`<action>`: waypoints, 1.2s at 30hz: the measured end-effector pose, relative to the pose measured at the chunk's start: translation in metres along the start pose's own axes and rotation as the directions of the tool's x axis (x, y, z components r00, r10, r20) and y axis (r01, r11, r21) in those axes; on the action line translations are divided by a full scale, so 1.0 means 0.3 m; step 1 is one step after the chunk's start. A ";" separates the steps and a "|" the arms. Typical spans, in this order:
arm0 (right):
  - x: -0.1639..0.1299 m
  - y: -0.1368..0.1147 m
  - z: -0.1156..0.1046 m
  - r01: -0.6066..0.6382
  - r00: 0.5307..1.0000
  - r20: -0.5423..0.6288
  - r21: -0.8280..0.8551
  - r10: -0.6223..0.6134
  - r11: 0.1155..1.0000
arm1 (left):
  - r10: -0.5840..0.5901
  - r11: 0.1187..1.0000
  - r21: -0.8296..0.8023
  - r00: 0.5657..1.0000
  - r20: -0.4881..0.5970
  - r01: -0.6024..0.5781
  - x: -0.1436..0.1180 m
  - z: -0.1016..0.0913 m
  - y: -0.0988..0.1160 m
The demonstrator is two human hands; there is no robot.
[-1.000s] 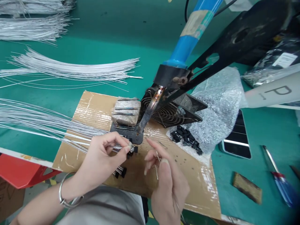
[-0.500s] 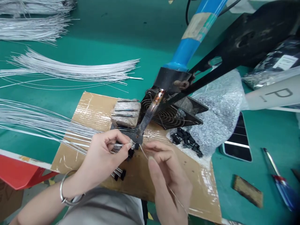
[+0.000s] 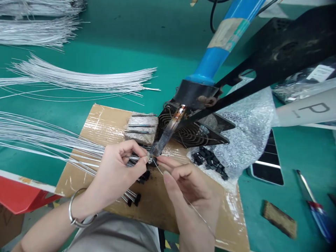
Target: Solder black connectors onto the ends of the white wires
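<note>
My left hand [image 3: 119,169] pinches the end of a thin white wire [image 3: 52,140] from a fanned bundle and holds it at the tip of a soldering iron [image 3: 168,131]. The iron has a blue handle [image 3: 220,45] and sits fixed in a black stand, tip pointing down-left. My right hand [image 3: 189,189] pinches a thin strand of solder wire [image 3: 194,211] and feeds its end to the same tip, the fingertips of both hands almost meeting. All this is above a taped cardboard sheet [image 3: 105,122].
A sponge block [image 3: 141,127] with metal pins lies beside a black fan grille [image 3: 189,133]. Small black parts [image 3: 210,161] sit on bubble wrap [image 3: 249,119]. More white wire bundles [image 3: 78,78] lie on the green mat. A phone [image 3: 269,161], a brown pad [image 3: 280,219] and a screwdriver [image 3: 313,203] lie right.
My right hand moved up and left, bringing the solder strand to the iron tip. My left hand raised the wire end to the tip from a little lower.
</note>
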State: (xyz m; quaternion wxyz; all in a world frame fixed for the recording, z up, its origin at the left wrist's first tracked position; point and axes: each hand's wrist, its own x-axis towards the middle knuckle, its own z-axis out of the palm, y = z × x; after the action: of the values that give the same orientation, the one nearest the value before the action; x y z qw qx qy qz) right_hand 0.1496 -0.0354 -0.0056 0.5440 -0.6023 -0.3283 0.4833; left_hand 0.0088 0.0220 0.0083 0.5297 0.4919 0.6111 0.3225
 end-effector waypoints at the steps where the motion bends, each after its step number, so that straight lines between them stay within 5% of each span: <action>1: 0.003 -0.002 -0.001 -0.010 1.000 -0.001 0.000 0.010 1.000 | -0.006 1.000 0.000 1.000 -0.003 0.006 0.002 0.000 0.002; 16: 0.030 0.011 -0.035 0.082 0.992 0.093 -0.014 -0.080 0.997 | -0.006 1.000 -0.008 0.999 0.032 0.006 0.015 -0.010 0.022; 23: 0.012 -0.012 -0.009 -0.005 1.000 0.003 -0.010 0.005 1.000 | -0.003 1.000 -0.005 0.999 0.036 0.003 0.016 -0.011 0.018; 36: 0.022 0.000 -0.023 0.067 0.996 0.059 -0.019 -0.066 0.998 | -0.004 1.000 -0.005 0.999 0.044 0.004 0.011 -0.018 0.021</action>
State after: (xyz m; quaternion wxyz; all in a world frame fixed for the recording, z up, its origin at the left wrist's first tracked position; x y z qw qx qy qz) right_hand 0.1583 -0.0316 -0.0074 0.5438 -0.5823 -0.3687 0.4788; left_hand 0.0053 0.0278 0.0142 0.5448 0.4964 0.5995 0.3120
